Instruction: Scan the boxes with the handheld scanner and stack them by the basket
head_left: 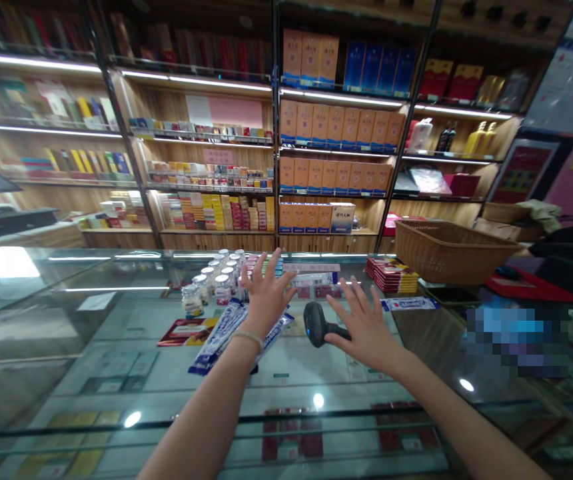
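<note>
My left hand [266,293] hovers over the glass counter with its fingers spread, holding nothing. Beneath and beside it lie several long blue-and-white packets [219,337], partly hidden by my forearm. Behind it stand small lidded jars [204,287] in a cluster. My right hand [364,327] is stretched out with fingers apart. Close to its thumb is a black handheld barcode scanner [315,325], its handle partly behind the hand; whether they touch I cannot tell. A red-and-yellow packet [186,332] lies left of the blue packets.
A wicker basket [454,250] stands on the right, with stacked red-and-yellow packets [391,275] beside it. One blue-and-white packet [410,304] lies in front of that stack. Lit shelves of boxes [336,127] line the wall. A white paper [96,301] rests on the left.
</note>
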`<action>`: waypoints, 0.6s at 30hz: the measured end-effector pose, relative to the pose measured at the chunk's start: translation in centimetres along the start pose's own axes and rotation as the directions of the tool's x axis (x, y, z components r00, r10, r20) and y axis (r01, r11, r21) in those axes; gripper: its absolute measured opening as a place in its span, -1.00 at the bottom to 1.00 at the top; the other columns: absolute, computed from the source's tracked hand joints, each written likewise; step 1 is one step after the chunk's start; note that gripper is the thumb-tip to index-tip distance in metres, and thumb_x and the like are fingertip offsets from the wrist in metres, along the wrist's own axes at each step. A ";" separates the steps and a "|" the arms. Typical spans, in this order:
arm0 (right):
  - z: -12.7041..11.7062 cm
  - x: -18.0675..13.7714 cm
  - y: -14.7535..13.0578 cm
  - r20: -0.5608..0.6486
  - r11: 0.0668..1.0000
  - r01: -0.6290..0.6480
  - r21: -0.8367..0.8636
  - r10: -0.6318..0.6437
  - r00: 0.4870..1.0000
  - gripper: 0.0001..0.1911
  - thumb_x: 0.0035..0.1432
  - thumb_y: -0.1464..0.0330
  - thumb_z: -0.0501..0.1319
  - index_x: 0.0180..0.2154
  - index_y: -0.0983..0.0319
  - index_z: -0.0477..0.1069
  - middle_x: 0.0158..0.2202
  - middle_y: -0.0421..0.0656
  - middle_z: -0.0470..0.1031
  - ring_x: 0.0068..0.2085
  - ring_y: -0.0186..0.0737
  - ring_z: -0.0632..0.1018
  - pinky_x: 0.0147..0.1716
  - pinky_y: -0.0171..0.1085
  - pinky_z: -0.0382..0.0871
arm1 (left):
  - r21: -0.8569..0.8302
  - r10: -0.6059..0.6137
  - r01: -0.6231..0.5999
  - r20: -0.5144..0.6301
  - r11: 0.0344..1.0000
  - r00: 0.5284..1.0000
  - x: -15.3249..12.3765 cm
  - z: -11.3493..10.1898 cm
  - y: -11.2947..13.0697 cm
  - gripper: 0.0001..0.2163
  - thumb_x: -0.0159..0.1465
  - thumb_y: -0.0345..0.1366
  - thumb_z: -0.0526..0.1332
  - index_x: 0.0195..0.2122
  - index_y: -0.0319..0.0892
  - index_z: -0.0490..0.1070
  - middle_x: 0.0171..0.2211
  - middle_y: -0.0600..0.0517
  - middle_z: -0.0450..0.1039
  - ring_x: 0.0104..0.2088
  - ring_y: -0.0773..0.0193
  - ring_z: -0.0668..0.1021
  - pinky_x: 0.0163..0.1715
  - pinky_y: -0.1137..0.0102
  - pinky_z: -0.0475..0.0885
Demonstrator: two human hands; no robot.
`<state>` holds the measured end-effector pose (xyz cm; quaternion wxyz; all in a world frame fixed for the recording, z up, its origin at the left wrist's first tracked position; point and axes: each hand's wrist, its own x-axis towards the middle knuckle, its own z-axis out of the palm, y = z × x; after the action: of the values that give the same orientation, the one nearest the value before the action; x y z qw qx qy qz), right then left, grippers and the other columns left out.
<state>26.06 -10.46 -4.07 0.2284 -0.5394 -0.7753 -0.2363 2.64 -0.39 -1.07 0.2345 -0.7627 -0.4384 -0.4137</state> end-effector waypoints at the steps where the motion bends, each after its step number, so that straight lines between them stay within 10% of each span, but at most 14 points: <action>1: 0.1 -0.4 -0.1 0.029 1.000 0.004 0.006 -0.004 1.000 -0.25 0.25 -0.13 0.18 0.33 0.10 0.29 0.50 0.10 -0.04 0.49 0.24 -0.04 0.37 0.38 -0.19 | 0.002 0.003 -0.003 0.001 1.000 1.000 0.0 0.0 0.0 -0.73 0.16 -0.14 0.44 -0.10 0.09 0.58 0.45 -0.03 0.14 0.41 -0.24 0.18 0.35 -0.31 -0.21; 12: 1.2 -0.6 -1.0 0.105 0.997 0.004 0.080 -0.013 0.994 -0.70 0.13 0.16 0.33 -0.14 0.16 0.51 0.43 0.03 0.19 0.45 0.18 0.12 0.36 0.38 -0.15 | 0.000 0.021 -0.021 0.022 1.000 1.000 0.0 -0.2 -0.1 -0.73 0.17 -0.17 0.43 -0.08 0.07 0.57 0.47 -0.05 0.09 0.45 -0.24 0.11 0.35 -0.34 -0.19; 18: 0.4 0.4 -0.8 0.030 0.973 -0.084 0.216 0.079 0.996 -0.75 0.01 0.36 0.25 -0.19 0.19 0.48 0.32 0.05 0.36 0.31 0.15 0.34 0.27 0.16 0.23 | 0.002 0.003 -0.003 0.006 1.000 1.000 0.0 -0.1 -0.1 -0.71 0.16 -0.18 0.44 -0.08 0.09 0.57 0.46 -0.04 0.11 0.44 -0.23 0.13 0.36 -0.32 -0.19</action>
<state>25.12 -10.15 -4.23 0.2873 -0.5449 -0.7761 -0.1348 2.48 -0.42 -1.01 0.2344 -0.7644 -0.4384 -0.4106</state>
